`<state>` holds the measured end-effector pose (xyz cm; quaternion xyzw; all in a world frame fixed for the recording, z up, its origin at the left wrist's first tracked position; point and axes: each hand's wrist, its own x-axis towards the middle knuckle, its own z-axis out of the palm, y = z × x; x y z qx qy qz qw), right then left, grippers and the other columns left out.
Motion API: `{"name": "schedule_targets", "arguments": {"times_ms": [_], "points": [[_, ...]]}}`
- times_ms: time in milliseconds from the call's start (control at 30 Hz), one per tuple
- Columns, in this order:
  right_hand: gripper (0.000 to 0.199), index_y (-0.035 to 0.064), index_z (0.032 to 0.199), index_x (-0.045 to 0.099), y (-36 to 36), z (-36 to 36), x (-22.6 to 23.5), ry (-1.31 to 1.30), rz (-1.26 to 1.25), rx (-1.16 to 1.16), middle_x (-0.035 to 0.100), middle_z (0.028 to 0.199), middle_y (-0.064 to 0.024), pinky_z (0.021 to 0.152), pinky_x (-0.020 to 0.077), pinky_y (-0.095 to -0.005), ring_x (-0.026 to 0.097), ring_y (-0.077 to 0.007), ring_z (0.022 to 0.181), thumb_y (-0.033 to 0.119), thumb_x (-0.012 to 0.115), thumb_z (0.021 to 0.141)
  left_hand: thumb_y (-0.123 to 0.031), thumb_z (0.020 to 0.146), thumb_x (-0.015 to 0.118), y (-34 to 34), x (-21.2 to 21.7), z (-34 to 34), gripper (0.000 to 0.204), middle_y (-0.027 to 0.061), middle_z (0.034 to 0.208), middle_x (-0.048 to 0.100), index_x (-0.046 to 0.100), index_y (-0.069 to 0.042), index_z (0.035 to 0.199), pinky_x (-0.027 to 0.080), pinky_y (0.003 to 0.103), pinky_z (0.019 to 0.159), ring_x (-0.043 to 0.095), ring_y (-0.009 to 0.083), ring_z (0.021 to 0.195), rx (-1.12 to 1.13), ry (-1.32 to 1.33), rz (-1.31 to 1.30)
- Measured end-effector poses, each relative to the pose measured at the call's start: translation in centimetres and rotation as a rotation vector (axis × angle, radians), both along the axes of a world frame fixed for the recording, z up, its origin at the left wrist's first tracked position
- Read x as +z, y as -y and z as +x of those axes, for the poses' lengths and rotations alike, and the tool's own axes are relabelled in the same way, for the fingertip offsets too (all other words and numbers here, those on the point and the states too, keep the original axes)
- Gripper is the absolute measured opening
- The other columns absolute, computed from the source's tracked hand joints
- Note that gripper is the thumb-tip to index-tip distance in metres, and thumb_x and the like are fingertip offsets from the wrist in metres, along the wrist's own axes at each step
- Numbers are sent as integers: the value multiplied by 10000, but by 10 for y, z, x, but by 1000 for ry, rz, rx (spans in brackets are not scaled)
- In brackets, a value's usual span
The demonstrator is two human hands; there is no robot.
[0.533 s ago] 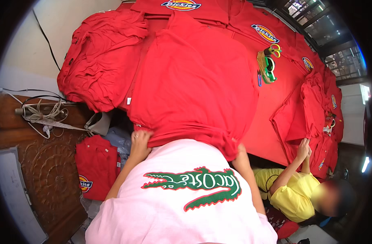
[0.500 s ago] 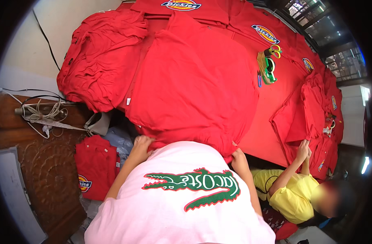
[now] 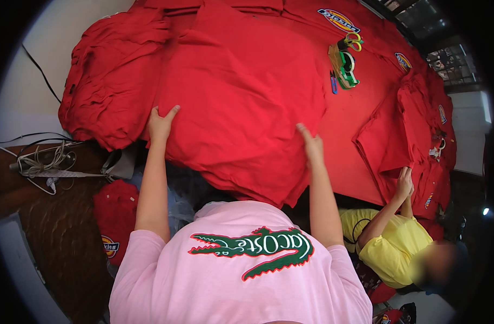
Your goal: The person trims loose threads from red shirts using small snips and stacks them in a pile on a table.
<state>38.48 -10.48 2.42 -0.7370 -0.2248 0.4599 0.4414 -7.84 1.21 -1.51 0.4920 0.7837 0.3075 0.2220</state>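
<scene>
Pressing open-palmed on the red shirt at mid-frame, left hand and right hand seemingly flank its lower edge.

1. Both bare forearms rise from the lower middle of the frame, out of short pink sleeves, and run almost straight upward.
2. The left hand sits left of centre, palm down, fingers spread flat and thumb out.
3. The right hand lies right of centre, palm down, fingers extended together and pointing up-left.
</scene>
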Motion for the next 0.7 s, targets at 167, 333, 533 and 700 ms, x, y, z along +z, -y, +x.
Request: {"name": "schedule_targets", "arguments": {"times_ms": [167,333,533,700], "points": [[647,-54,1305,645,23,2,9,-345,-209,207,720,1240,-180,980,568,-421,709,-292,1098,252,908,801,-436,816,882,15,13,15,768,211,1266,719,618,47,1351,565,409,988,718,292,1127,-186,735,-402],[749,-62,1384,574,57,-6,46,-515,17,214,707,1277,-169,1043,539,-448,710,-322,1098,99,883,721,-212,834,822,52,47,-4,588,184,1255,728,639,36,1334,572,423,1024,724,302,1113,-159,1184,-844],[834,-67,1385,575,91,38,180,-436,334,219,721,1236,-138,1031,532,-410,693,-285,1122,64,873,617,-121,717,832,56,176,-55,710,166,1249,727,609,67,1365,551,452,1022,720,295,1108,-679,1254,-298],[730,-59,1341,598,72,85,273,-83,465,176,724,1215,-126,1031,524,-388,691,-262,1109,102,852,676,-274,889,764,-16,235,-51,573,107,1286,723,621,18,1361,527,409,1039,710,250,1136,-932,1671,267]]}}
